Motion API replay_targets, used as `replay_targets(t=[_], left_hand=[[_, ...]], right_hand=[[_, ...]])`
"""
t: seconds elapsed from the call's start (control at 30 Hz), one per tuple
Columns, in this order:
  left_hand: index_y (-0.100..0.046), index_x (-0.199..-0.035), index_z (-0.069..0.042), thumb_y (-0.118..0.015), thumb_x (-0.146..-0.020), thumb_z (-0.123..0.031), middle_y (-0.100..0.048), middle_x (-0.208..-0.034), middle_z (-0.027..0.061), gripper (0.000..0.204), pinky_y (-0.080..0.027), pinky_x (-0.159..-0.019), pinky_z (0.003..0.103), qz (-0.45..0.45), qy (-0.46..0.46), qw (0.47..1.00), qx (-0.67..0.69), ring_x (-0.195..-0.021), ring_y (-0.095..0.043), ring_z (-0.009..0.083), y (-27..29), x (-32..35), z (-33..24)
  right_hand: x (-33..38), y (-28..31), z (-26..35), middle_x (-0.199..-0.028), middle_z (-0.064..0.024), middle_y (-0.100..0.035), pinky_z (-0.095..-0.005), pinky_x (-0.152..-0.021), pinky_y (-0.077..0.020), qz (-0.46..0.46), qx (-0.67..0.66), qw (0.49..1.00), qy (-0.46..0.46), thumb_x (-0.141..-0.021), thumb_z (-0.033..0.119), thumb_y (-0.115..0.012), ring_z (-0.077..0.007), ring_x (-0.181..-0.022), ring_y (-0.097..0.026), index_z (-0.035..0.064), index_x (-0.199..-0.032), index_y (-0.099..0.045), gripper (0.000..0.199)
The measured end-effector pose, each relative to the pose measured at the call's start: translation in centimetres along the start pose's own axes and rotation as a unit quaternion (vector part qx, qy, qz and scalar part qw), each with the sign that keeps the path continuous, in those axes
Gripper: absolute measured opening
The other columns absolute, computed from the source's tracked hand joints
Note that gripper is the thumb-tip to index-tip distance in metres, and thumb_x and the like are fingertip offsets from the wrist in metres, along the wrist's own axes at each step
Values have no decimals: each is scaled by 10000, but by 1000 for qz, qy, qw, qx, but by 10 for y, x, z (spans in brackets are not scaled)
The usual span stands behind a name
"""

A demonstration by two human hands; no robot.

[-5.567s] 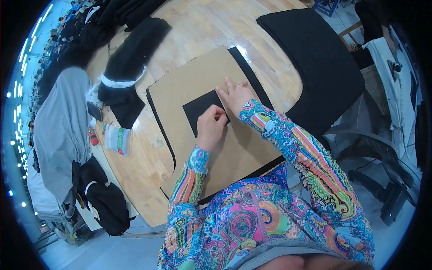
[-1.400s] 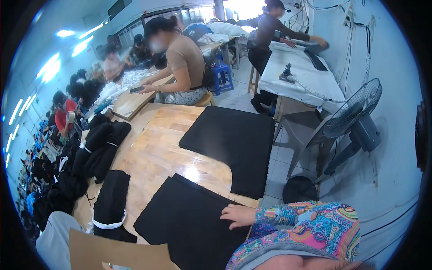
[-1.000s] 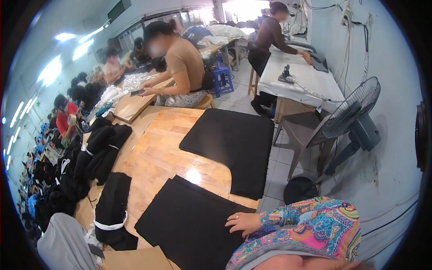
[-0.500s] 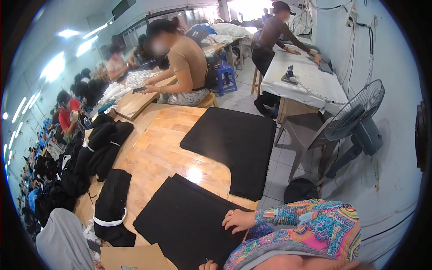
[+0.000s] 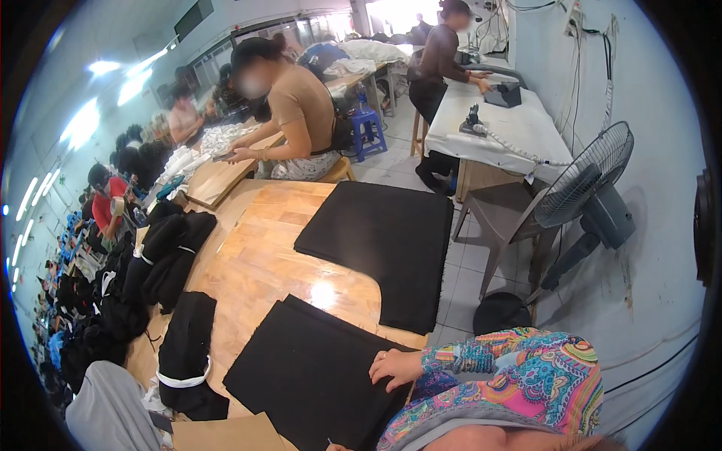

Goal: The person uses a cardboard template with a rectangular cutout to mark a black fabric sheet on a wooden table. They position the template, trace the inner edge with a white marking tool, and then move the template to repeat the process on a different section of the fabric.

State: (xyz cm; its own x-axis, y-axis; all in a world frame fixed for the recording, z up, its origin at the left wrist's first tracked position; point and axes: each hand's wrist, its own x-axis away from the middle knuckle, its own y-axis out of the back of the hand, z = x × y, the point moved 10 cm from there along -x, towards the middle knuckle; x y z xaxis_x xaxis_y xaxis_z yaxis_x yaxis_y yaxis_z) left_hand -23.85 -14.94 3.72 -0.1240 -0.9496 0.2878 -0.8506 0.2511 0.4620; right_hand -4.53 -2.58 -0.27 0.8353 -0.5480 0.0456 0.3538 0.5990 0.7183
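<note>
My right hand, with a ring on one finger, lies with fingers spread on the right edge of a stack of black fabric panels on the wooden table. At the lower edge only a small part of my left hand shows, closed around what looks like a thin pen over the near side of that stack. Most of the left hand is cut off by the frame. Beyond, a second black fabric stack with a curved cutout rests along the table's right edge.
A brown cardboard piece lies left of my left hand. Tied black fabric bundles line the table's left side. A grey chair and a fan stand at right. Co-workers sit and stand at other tables beyond.
My left hand has slid down and left, mostly out of view; the right stays on the fabric. The co-worker at the white table has straightened up. The whole view has shifted slightly.
</note>
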Motion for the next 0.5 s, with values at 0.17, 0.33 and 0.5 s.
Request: replay_targets(t=[0.17, 0.33, 0.5], left_hand=[[-516, -853, -31, -615, -828, -34, -600, -797, 71, 102, -427, -530, 247, -51, 35, 995, 79, -632, -530, 116, 6, -8, 41], [-505, -830, -33, -630, -831, -33, -586, -833, 40, 125, -405, -521, 196, -90, 42, 987, 127, -659, -495, 66, 10, -16, 64], [-496, -832, -39, -628, -833, -33, -595, -833, 57, 132, -421, -545, 226, -98, 33, 986, 131, -671, -515, 107, 21, -16, 53]], right_hand=[[0, 6, 19, -1182, -54, -522, -412, -907, -334, 12, 37, 999, -19, -734, 358, -691, -257, -1130, -413, 96, -1097, -594, 459], [-9, -9, 61, -1151, -75, -526, -430, -964, -284, -25, 65, 993, 91, -735, 377, -685, -247, -1120, -433, 80, -1130, -565, 509], [-27, 5, 69, -882, -39, -538, -391, -933, -331, -152, 156, 970, 107, -723, 150, -620, -205, -925, -510, 94, -965, -595, 249]])
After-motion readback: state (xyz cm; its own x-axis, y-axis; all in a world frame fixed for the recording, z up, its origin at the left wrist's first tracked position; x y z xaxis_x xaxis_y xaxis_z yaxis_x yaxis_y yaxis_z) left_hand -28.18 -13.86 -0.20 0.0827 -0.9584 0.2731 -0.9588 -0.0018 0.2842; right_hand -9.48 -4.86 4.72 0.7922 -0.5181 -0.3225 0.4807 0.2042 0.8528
